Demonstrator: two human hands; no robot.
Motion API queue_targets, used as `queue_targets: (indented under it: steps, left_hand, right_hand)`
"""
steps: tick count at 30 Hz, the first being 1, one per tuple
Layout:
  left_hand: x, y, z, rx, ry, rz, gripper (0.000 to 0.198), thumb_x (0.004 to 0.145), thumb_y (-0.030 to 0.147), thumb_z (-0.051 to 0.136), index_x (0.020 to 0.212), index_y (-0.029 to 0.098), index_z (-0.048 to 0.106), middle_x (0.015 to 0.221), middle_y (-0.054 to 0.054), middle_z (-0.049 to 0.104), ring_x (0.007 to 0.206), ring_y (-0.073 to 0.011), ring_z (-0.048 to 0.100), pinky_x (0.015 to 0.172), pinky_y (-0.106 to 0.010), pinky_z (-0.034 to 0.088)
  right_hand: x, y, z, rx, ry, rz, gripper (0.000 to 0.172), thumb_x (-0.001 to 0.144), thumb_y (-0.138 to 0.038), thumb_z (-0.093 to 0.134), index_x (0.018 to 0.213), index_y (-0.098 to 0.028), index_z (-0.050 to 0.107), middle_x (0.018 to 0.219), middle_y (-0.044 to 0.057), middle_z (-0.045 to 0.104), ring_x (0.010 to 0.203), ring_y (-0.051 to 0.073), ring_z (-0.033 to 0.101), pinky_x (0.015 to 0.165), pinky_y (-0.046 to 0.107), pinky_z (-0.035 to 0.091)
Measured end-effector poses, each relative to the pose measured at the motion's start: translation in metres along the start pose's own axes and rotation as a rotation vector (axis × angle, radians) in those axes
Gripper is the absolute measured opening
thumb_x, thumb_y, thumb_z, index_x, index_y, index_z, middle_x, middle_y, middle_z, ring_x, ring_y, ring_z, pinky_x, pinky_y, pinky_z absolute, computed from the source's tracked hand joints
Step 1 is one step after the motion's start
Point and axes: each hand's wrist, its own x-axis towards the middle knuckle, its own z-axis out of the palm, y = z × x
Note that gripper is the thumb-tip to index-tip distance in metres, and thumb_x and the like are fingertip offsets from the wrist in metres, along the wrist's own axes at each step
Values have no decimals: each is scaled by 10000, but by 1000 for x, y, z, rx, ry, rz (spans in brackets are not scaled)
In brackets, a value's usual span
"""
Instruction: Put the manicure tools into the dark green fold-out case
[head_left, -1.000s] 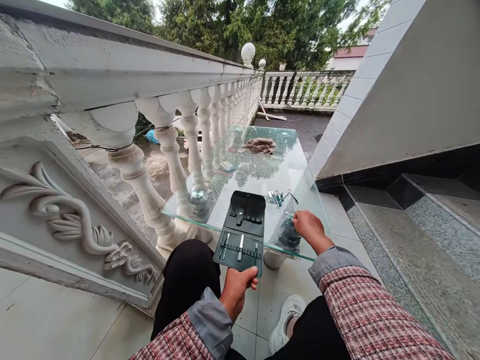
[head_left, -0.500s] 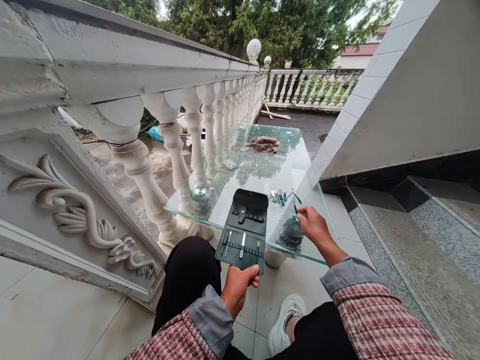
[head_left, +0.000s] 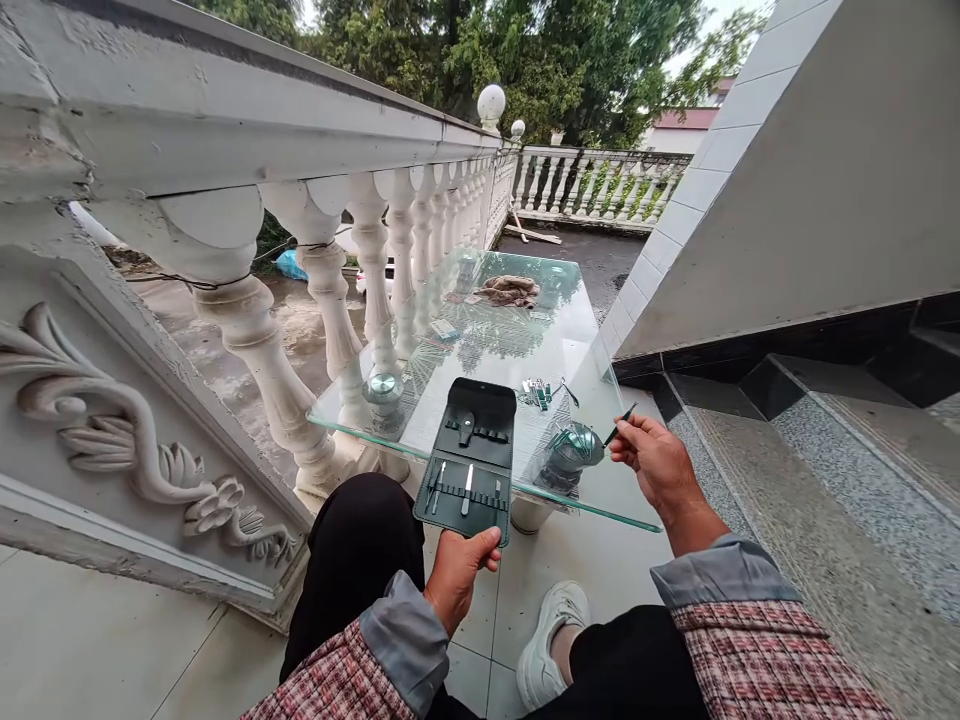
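Observation:
My left hand [head_left: 461, 575] grips the lower right corner of an unfolded dark green manicure case [head_left: 463, 515], thumb on top. Several slim metal tools sit in its elastic loops, among them a nail file [head_left: 467, 490] in the middle. Other loops in the upper half hold nothing, next to a snap strap. Off to the right, my right hand [head_left: 660, 460] pinches a thin dark tool that looks like tweezers [head_left: 621, 424], held slanted above the table's right edge. On the glass nearby lie a small pile of nail clippers [head_left: 537, 392] and a cluster of greenish metal tools [head_left: 570, 440].
The glass table [head_left: 420, 425] has a bare front edge above the tiled floor. A brown cloth [head_left: 510, 291] and a small packet [head_left: 444, 330] lie farther back. A white balustrade [head_left: 330, 290] runs along the left; stone steps [head_left: 757, 460] rise at right.
My right hand has lifted away from the tool cluster toward the right, with the dark tool in its fingers. The left hand still holds the case; the whole view has shifted slightly.

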Motion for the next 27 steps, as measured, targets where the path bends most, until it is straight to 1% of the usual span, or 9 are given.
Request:
queue_targets:
  steps: [4,8,11,14,17,19,23,25,27]
  left_hand:
    - [0,-1,0,1,-6,-2,331,498,335,811,623,93,623,520,3,546,475,-85,499,441,-191,385]
    - [0,-3,0,-5,-10,2,338,503,337,807,647,89,630,540,-4,558,474,-86,501,437,-194,381]
    - [1,-4,0,-10,-12,4,364,504,335,806,716,93,637,565,-3,568,470,-88,502,434,-200,386]
    - [1,-5,-1,-15,-18,6,386,505,343,808,743,96,630,584,-2,572,470,-86,503,431,-198,387]
    - [1,-6,0,-24,-28,9,399,519,378,796,731,96,610,592,-3,567,474,-86,509,428,-198,392]
    - [2,-6,0,-34,-30,7,424,539,411,777,763,99,598,610,-2,569,472,-85,510,426,-200,398]
    - [3,-7,-1,-53,-28,-1,480,545,439,764,831,97,586,621,-1,571,463,-81,505,423,-201,399]
    - [3,-8,-1,-58,-28,-3,494,540,434,768,848,95,585,628,-3,575,463,-80,506,426,-202,399]
    - [3,-8,-2,-63,-27,-3,505,538,424,772,872,95,585,650,-6,584,463,-78,508,428,-203,397]
  right_hand:
    - [-1,0,3,-19,-17,11,354,561,-431,694,733,-161,544,514,-53,505,448,56,481,393,166,421]
    - [-10,7,14,-74,-97,46,335,573,-410,706,722,-162,537,503,-49,521,434,62,486,383,173,424]
    - [-20,15,30,-116,-193,83,318,574,-381,710,729,-167,534,492,-48,531,429,74,505,376,176,426]
    - [-34,22,50,-150,-317,126,296,574,-371,707,692,-173,521,481,-38,545,431,89,531,385,187,441]
    - [-47,28,68,-170,-436,160,284,604,-394,680,656,-179,502,508,-21,576,462,103,565,429,207,477]
    - [-55,30,78,-179,-488,174,281,630,-413,652,649,-182,491,542,-15,591,493,110,588,457,218,493]
    - [-61,37,92,-221,-518,189,248,654,-391,626,645,-183,490,555,-23,578,494,100,585,460,206,486]
    - [-60,40,97,-256,-517,194,224,659,-361,620,629,-182,489,534,-30,563,452,82,549,426,191,461]
    - [-58,43,99,-298,-516,202,210,662,-339,608,604,-181,483,478,-44,529,377,62,478,362,175,404]
